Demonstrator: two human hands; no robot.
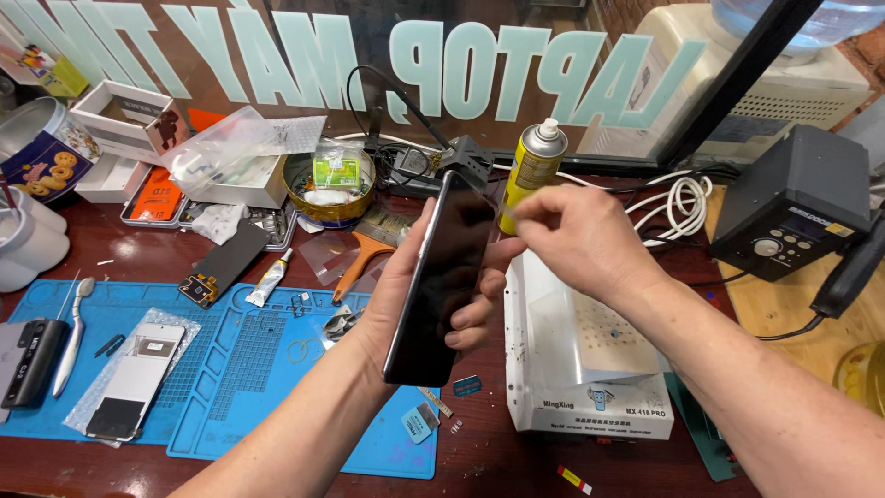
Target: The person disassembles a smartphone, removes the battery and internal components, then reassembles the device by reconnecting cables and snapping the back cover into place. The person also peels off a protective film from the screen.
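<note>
My left hand holds a black smartphone upright and tilted, its dark glass facing right, above the blue repair mat. My right hand is at the phone's upper edge, fingers pinched on a thin clear film strip that looks to be coming off the glass. Both forearms come in from the bottom of the view.
On the mat lie a phone screen part in a clear bag, tweezers and a small tube. A white heating-plate box sits to the right, a yellow spray can behind it, a black soldering station far right. Boxes and a round tin crowd the back.
</note>
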